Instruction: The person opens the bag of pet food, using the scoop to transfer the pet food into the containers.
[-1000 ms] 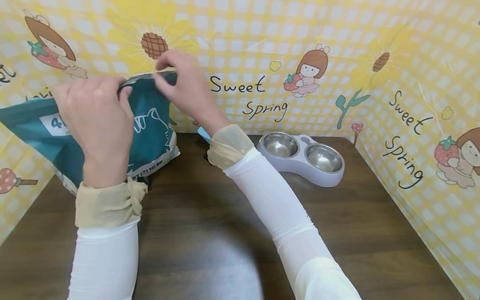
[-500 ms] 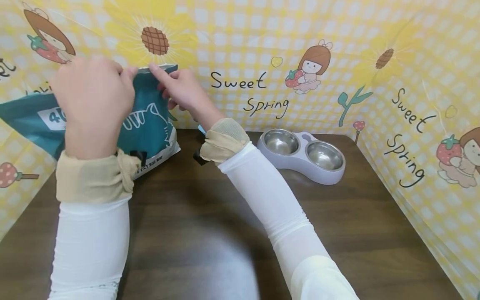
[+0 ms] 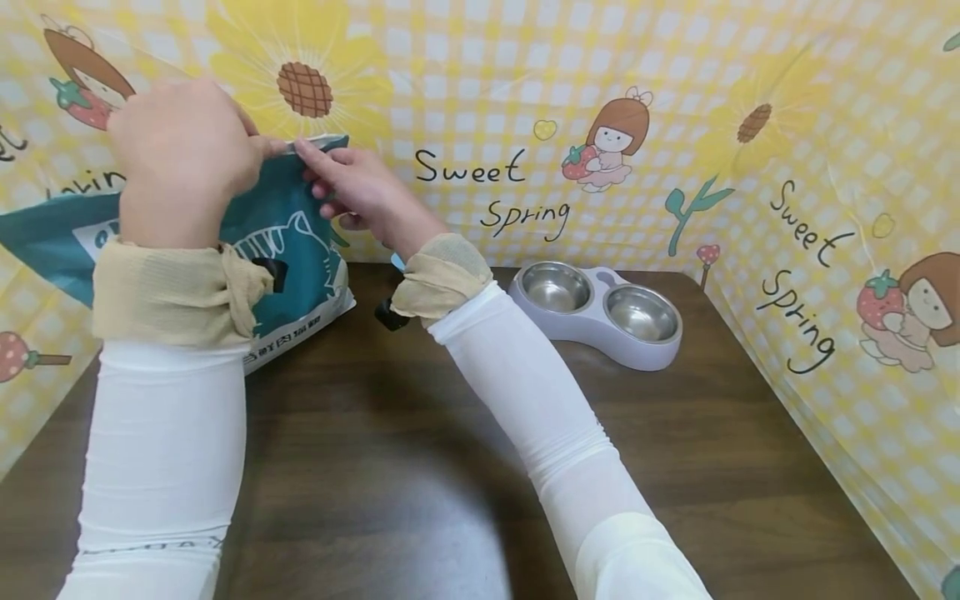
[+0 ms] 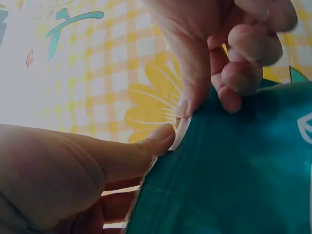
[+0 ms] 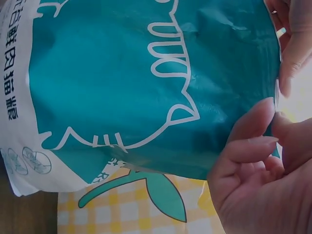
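Note:
A teal and white cat food bag (image 3: 300, 287) with a white cat outline stands at the table's left. My left hand (image 3: 183, 150) pinches its top edge, the thumb along the rim in the left wrist view. Just to the right, my right hand (image 3: 363, 196) pinches the same edge between thumb and curled fingers, as the right wrist view shows. The two thumbs are close together on the rim, where a short pale strip shows between them. My left hand and sleeve hide part of the bag's front in the head view. The bag's contents are out of sight.
A pale lilac double pet bowl (image 3: 577, 327) with two steel dishes stands at the back right of the dark wooden table (image 3: 450, 467). A light blue item (image 3: 397, 262) is mostly hidden behind my right wrist. Yellow checked cloth (image 3: 480, 92) walls in the table.
My left hand has risen, its thumb coming near the right thumb on the rim. My right hand has turned from over the edge to pinching it from the side.

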`<state>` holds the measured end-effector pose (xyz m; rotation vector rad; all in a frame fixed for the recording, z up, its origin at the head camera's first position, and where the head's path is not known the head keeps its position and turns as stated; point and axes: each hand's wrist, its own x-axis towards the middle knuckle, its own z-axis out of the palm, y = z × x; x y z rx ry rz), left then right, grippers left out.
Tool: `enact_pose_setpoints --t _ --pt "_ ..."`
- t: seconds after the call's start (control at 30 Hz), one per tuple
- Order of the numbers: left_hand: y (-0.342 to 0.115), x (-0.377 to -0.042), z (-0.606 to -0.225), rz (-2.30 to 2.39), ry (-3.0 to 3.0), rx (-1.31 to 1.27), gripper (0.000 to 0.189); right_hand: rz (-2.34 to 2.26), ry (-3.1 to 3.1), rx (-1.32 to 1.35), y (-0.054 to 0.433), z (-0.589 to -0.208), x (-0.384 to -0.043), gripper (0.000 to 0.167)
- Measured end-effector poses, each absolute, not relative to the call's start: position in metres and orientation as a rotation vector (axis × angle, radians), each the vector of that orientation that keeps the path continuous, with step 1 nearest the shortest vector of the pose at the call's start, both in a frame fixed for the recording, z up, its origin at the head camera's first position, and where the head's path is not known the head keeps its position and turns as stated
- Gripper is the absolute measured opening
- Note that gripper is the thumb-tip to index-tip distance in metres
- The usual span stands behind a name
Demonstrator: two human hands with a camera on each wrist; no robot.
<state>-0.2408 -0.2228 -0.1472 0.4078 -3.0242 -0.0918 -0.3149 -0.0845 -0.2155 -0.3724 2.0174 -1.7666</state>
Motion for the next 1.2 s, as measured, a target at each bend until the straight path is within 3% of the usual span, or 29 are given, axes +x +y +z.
enact_pose_setpoints --t 0.27,0.8,1.2 --pt "-0.220 -0.243 -0.148 -0.148 -3.021 0.410 0.070 -1.812 1.908 -0.389 -0.082 -0.217 -0.318 0.036" --pt "-0.216 -0.250 -0.156 -0.064 -2.972 0.277 0.047 -1.810 1.902 -0.293 -0.086 -0.210 -0.317 0.034" --pt "-0.211 -0.251 -0.164 -0.016 -2.846 0.357 0.041 -1.766 2.106 -0.301 -0.089 -0.205 -0.317 0.040"
